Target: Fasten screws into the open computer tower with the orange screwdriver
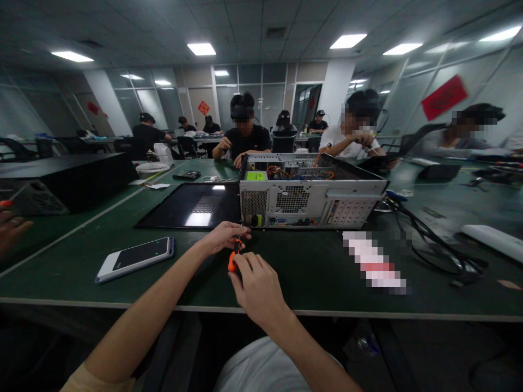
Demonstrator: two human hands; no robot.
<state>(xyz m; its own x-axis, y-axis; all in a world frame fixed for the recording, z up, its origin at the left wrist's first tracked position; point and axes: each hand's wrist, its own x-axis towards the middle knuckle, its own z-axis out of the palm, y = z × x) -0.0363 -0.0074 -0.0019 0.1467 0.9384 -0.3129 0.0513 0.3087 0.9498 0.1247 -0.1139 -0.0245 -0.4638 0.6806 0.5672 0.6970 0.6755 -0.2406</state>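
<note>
My right hand (pixel 261 283) grips a screwdriver (pixel 232 262) by its orange and black handle. The shaft points up and away from me. My left hand (pixel 223 238) is closed at the shaft's upper end, its fingertips pinched around it; whether they also hold a small part cannot be made out. Just beyond the fingers stands an opened computer case (pixel 306 202), its rear panel facing me and its top uncovered, with wires and a green-labelled power supply (pixel 255 176) inside. The tool's tip is near the case's lower left corner. A glossy black side panel (pixel 192 206) lies left of the case.
A white device with a dark screen (pixel 137 257) lies at front left. Black cables (pixel 433 239) and a blurred-out item (pixel 376 261) lie to the right. Another black case (pixel 69 179) stands at far left beside someone's hand (pixel 12 228). Several people work across the table.
</note>
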